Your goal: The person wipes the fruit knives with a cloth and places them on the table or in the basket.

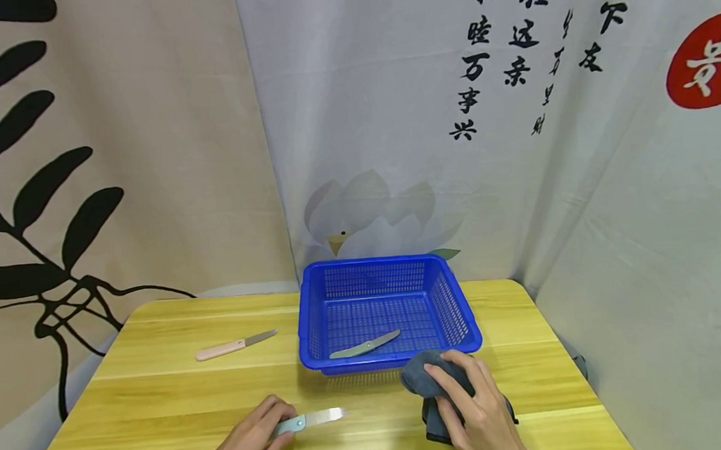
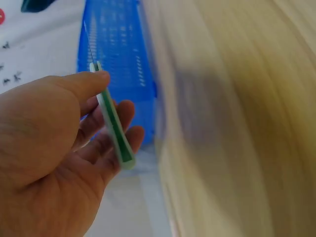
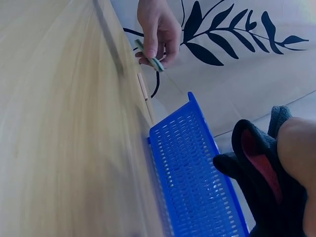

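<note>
My left hand [image 1: 255, 439] grips a folding knife [image 1: 325, 416] by its pale blue handle, thumb on one side and fingers on the other. The blade is out and points right, low over the table. In the left wrist view a green slot runs along the knife handle [image 2: 114, 121]. My right hand [image 1: 486, 416] holds a bunched dark grey cloth [image 1: 432, 375] just in front of the basket; a reddish patch shows within the cloth's folds [image 3: 266, 170] in the right wrist view. Part of the cloth is hidden behind the fingers.
A blue plastic basket [image 1: 374, 278] stands at the back of the wooden table [image 1: 146, 411]. Inside it lies a pale green-handled knife [image 1: 360, 348], blade out. Left of the basket rests a pink-handled knife [image 1: 221, 350]. A printed curtain [image 1: 358, 112] hangs behind the table.
</note>
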A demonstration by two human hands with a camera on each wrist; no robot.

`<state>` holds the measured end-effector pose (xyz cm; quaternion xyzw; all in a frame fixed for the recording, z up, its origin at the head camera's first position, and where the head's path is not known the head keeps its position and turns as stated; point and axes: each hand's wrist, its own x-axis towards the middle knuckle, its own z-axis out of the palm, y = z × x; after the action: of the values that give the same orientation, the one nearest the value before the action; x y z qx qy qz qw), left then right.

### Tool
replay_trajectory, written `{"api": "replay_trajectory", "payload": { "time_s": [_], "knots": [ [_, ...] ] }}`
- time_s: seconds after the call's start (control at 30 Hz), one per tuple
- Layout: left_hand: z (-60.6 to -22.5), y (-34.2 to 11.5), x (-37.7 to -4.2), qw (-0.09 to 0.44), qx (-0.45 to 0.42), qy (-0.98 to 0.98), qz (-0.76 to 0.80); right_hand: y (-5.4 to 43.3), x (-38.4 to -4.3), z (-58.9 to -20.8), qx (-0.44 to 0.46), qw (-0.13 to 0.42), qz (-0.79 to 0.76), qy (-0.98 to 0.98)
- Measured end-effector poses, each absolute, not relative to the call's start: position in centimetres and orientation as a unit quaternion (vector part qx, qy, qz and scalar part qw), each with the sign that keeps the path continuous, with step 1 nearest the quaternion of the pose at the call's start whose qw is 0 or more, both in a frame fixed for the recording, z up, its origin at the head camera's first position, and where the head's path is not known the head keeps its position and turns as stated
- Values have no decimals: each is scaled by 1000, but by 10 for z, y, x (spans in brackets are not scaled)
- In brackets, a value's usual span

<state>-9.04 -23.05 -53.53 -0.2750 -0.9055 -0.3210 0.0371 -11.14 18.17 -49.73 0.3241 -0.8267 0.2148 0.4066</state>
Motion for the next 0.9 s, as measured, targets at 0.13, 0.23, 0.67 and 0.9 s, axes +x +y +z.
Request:
{"api": "replay_trajectory", "payload": {
  "time_s": [0.13, 0.23, 0.67, 0.9],
  "knots": [
    [-528, -216, -89, 130, -297, -894, -310, 177, -114, -490, 335, 421, 223, -813],
    [-518, -205, -88, 176, -281, -895, -298, 170, -116, -483, 349, 431, 232, -799],
    [-480, -163, -101, 298, -259, -893, -218, 125, -119, -460, 405, 441, 179, -780],
    [-471, -148, -103, 286, -277, -891, -218, 111, -118, -464, 408, 430, 84, -801]
  ]
}}
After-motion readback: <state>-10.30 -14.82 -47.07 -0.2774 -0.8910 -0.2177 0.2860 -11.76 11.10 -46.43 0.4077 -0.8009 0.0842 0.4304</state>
